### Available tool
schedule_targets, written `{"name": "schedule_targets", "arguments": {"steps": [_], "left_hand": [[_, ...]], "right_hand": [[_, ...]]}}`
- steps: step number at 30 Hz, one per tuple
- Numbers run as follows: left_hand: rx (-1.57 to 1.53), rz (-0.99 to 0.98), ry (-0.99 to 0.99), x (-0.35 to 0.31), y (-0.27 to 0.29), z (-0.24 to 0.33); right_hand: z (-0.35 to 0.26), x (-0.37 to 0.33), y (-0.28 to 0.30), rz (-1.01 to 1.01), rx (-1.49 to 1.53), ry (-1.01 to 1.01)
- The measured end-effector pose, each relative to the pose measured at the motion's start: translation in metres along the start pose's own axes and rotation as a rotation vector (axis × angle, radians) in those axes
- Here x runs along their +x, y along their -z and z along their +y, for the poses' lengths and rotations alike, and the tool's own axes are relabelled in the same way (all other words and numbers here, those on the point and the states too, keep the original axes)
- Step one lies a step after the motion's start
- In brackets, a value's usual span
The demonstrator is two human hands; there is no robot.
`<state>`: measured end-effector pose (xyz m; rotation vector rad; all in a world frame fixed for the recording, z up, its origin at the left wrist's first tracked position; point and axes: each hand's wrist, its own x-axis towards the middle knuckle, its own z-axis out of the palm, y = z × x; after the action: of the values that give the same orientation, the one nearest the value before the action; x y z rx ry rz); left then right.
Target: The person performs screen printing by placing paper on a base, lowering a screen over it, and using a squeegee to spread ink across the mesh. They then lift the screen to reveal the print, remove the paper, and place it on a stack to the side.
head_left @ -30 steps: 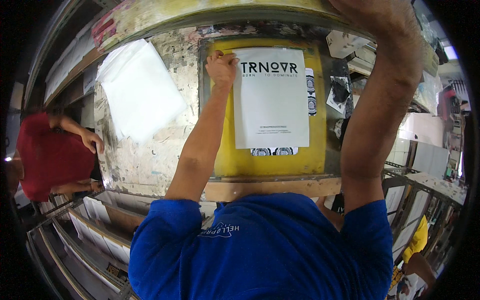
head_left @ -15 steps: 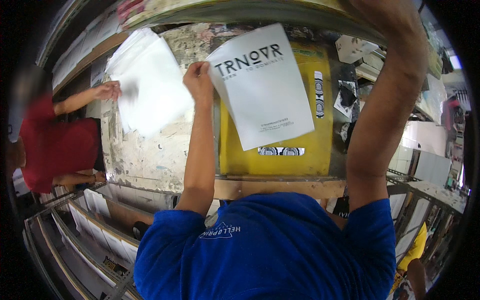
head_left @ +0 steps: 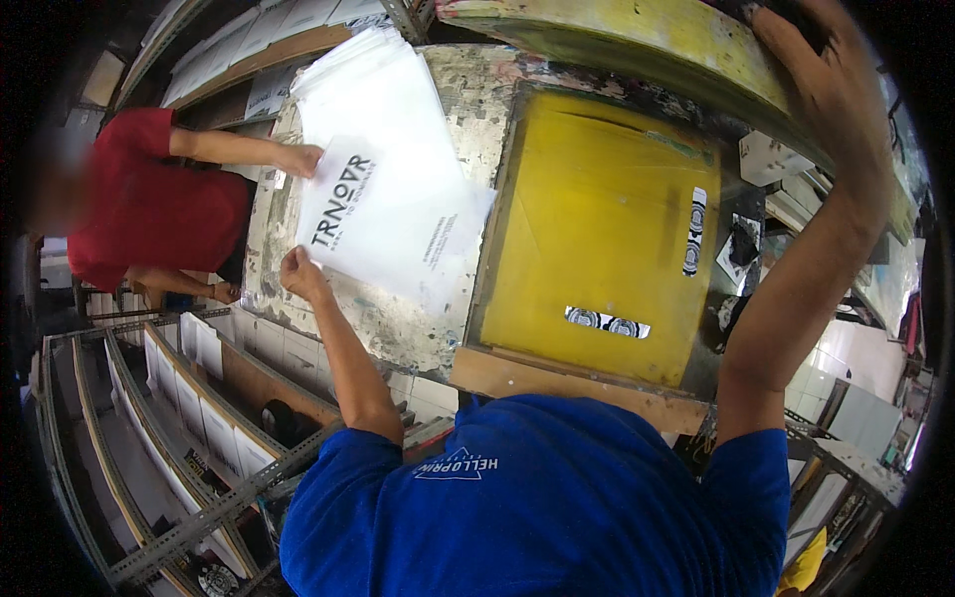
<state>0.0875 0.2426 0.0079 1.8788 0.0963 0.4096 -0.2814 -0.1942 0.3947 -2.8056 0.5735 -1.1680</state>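
The left hand (head_left: 301,271) pinches a bottom corner of a white sheet (head_left: 398,219) between thumb and fingers, with hardly any gap between them. The sheet has big black letters near one end and small gray lines near the other. It is over the left part of the table (head_left: 388,338), with one part over a pile of white sheets (head_left: 373,95) — I cannot tell if the two touch there. A person in a red shirt (head_left: 159,204) is on the left, and that person's hand (head_left: 298,159) is at another corner of the same sheet. The right hand (head_left: 821,65) is up high on the right, at the end of a long yellow frame (head_left: 617,45) that is lifted up. Its fingers look bent by the frame's edge, but part of the hand is cut off, so I cannot tell how tight it holds. Below the frame, on the right side of the table, lies a flat yellow board (head_left: 587,229). Two small strips with round black and white pictures are on it — one strip (head_left: 695,231) by the right edge, and the other strip (head_left: 608,321) near the bottom. Racks with boards (head_left: 214,408) stand at the lower left.
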Motion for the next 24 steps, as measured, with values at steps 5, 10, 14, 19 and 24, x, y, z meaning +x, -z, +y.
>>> {"name": "schedule_targets", "arguments": {"steps": [5, 10, 14, 19, 24], "left_hand": [[0.639, 0.319, -0.598, -0.013, -0.022, 0.029], [0.198, -0.458, -0.697, -0.116, -0.131, 0.065], [0.394, -0.585, -0.735, -0.172, -0.165, 0.059], [0.093, -0.513, -0.322, -0.172, -0.178, 0.060], [-0.087, -0.593, -0.072, -0.149, -0.174, 0.088]], "right_hand": [[0.013, -0.003, 0.007, -0.034, -0.015, 0.029], [0.002, 0.008, 0.011, -0.135, 0.235, -0.151], [0.004, 0.003, 0.007, -0.019, 0.110, 0.045], [0.005, 0.010, 0.013, -0.119, 0.180, -0.045], [0.015, 0.008, 0.008, -0.127, 0.040, -0.006]]}}
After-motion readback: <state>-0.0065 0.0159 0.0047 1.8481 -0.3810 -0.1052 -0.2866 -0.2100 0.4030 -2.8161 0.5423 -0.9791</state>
